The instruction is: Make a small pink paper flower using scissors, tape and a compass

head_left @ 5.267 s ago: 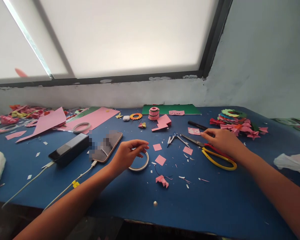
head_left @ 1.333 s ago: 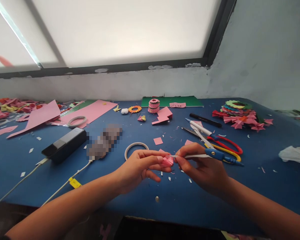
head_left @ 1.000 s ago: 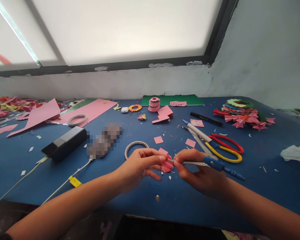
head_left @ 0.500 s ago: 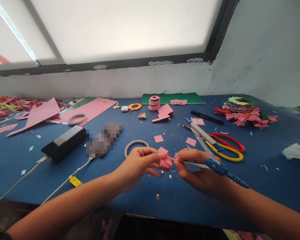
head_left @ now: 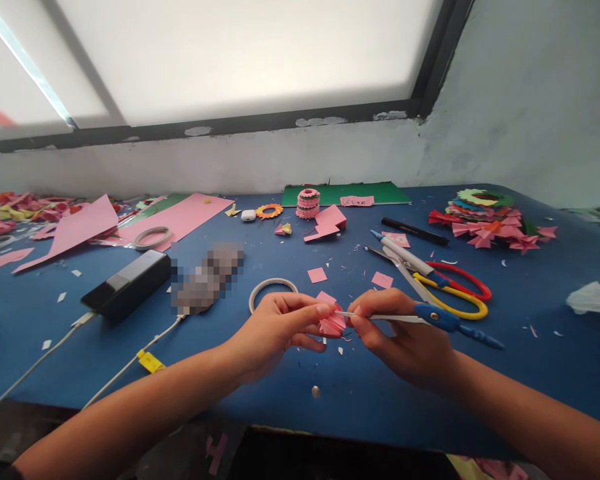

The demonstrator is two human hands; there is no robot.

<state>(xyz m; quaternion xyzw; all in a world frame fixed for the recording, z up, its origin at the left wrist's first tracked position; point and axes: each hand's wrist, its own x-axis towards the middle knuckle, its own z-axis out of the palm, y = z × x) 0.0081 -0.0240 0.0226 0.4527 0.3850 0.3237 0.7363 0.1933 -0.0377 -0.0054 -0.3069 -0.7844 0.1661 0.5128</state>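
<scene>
Low over the middle of the blue table, my left hand pinches a small folded pink paper piece between thumb and fingers. My right hand grips a drawing compass by one metal leg. The tip of that leg touches the pink piece, while the blue hinge and handle stick out to the right. The other leg, with a white and blue holder, points up and away. Red and yellow scissors lie just behind the compass. A roll of tape rests behind my left hand.
Small pink squares lie beyond my hands. A black pen and a pile of paper flowers sit at the right. On the left are a black power bank, cables and pink sheets. A green sheet lies by the wall.
The compass has tilted in my right hand, its open leg and handle shifting a little right. My left hand keeps the pink piece nearly in place. The view has moved slightly.
</scene>
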